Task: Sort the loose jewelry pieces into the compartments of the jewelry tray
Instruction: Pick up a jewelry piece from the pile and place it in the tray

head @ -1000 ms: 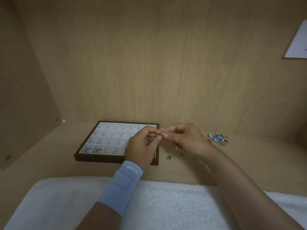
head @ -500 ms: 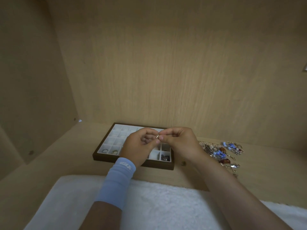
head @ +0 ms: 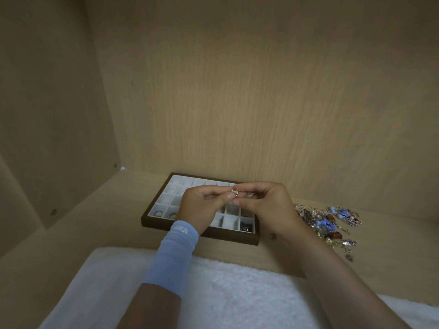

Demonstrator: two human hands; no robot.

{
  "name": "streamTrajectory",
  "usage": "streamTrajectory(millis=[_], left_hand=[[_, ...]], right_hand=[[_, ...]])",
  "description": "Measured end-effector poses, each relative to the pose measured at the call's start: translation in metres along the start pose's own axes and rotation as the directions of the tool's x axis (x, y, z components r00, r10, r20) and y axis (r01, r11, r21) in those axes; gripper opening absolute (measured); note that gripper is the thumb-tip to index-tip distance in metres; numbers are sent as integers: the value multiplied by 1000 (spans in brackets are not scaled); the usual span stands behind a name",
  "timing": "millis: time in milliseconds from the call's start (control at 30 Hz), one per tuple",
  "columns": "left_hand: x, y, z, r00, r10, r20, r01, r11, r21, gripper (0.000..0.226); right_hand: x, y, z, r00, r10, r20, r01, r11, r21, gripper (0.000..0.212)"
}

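- Head view: small gold ring is pinched between the fingertips of both hands, held in the air above the jewelry tray, over its right half.
- Left hand: thumb and forefinger closed on the ring's left side; blue wristband on that wrist.
- Right hand: thumb and forefinger closed on the ring's right side, other fingers curled.
- Tray sits on the wooden shelf, against the back wall, dark frame, white grid of compartments.
- Loose jewelry pile lies on the shelf just right of the right wrist, apart from the tray.
- Versus 0.5 s ago: hands hold the same pinch on the ring, same spot over the tray; the ring now faces the camera more openly. Versus 1.0 s ago: view has swung so the tray sits further right in frame and the pile shows more.
- Counts: one ring in hand, two hands, one tray. Tray contents visible: two rings in the front-left compartments, one dark cluster in the front-right compartment. Other compartments partly hidden by the hands. Pile count cannot be told; too tangled.
- White fleecy cloth covers the near edge.
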State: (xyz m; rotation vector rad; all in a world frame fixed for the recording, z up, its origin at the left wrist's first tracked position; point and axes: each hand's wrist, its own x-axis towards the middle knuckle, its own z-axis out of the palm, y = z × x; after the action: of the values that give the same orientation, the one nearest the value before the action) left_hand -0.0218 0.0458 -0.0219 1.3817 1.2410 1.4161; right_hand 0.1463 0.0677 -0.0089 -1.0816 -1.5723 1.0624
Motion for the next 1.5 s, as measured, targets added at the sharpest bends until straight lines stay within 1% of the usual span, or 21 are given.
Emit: streamTrajectory(millis=[133, 233, 367, 433, 500, 600, 667, 700, 767, 800, 867, 933, 1000, 1100, 1167, 1267, 1367, 1500], left_hand=[[-1, 3, 4, 998, -54, -18, 54, 998, -17, 14], [-2, 7, 8, 993, -109, -42, 108, 994, -9, 16], [-7, 14, 11, 992, -98, -83, 101, 994, 28, 14], [-12, 17, 8, 990, -93, -103, 97, 995, 38, 10], [-13, 21, 1, 989, -88, -121, 97, 992, 74, 8], [-8, 24, -23, 995, -66, -69, 79, 974, 213, 8], [-7, 21, -42, 999, -30, -36, 40, 945, 323, 7], [-9, 17, -52, 999, 7, -51, 15, 902, 431, 8], [-12, 4, -72, 992, 102, -78, -25, 749, 662, 13], [-14, -2, -78, 992, 110, -66, -26, 676, 737, 17], [-16, -10, -85, 999, 32, -29, 5, 572, 820, 32], [-14, -13, -84, 1000, -15, 0, 8, 557, 831, 43], [-13, -14, -81, 1000, -4, 10, -5, 576, 817, 48], [-12, -16, -82, 1000, 4, 21, -19, 592, 805, 46], [-12, -17, -84, 999, 14, 33, -35, 602, 798, 44], [-11, -19, -83, 999, 36, 33, -49, 606, 794, 42], [-11, -20, -83, 997, 60, 39, -67, 608, 791, 38], [-14, -15, -75, 992, 120, 43, -107, 608, 787, 35]], right_hand=[[-2, -1, 0, 991, -118, -64, 110, 988, -109, 19], [-2, 4, -1, 970, -237, -49, 220, 948, -230, 15], [-5, 6, -1, 938, -347, -11, 319, 873, -368, 12], [-6, 1, 1, 948, -318, -13, 295, 894, -336, 9], [-5, -4, 4, 968, -249, -10, 237, 932, -273, 8], [-1, -10, 14, 986, -160, 47, 167, 953, -254, 5], [2, -12, 23, 989, -128, 73, 145, 939, -313, 7], [3, -13, 28, 989, -111, 93, 137, 924, -356, 10], [6, -15, 39, 987, -67, 144, 123, 892, -434, 11], [8, -17, 45, 985, -45, 167, 120, 873, -473, 10], [12, -19, 57, 976, -27, 214, 143, 824, -548, 8], [17, -19, 69, 965, -15, 262, 176, 777, -604, 11], [21, -17, 80, 948, 18, 317, 207, 723, -660, 13], [25, -12, 93, 932, 45, 360, 260, 612, -747, 15], [28, -11, 97, 927, 31, 374, 292, 566, -771, 16], [30, -9, 96, 916, 23, 401, 317, 571, -757, 15], [28, -9, 89, 911, 50, 410, 286, 638, -714, 18], [19, -17, 60, 942, 8, 334, 236, 692, -682, 16]])
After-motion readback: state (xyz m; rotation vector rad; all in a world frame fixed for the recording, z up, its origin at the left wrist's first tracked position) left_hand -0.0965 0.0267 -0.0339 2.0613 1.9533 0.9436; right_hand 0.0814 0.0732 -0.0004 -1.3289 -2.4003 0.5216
